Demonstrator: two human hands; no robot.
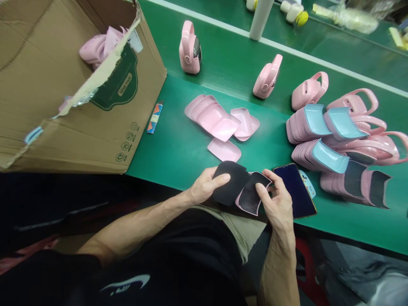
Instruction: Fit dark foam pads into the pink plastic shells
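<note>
My left hand (205, 185) grips a black pad (230, 180), thumb on top, over the table's front edge. Close beside it, my right hand (276, 196) holds a curved pink panel (242, 207) by its right end, thumb on its face. A black lining (253, 196) covers the inner face of that panel, and the black pad overlaps its left side. Just beyond my hands lie several loose pink panels (213, 117), with one more pink panel (225, 149) nearest to me.
A cardboard box (143, 97) with pink parts stands at the left. Pink handled devices (190, 53) line the back. Stacked panels with blue faces (331, 157) and black-faced panels (355, 178) fill the right. A phone (295, 191) lies by my right hand.
</note>
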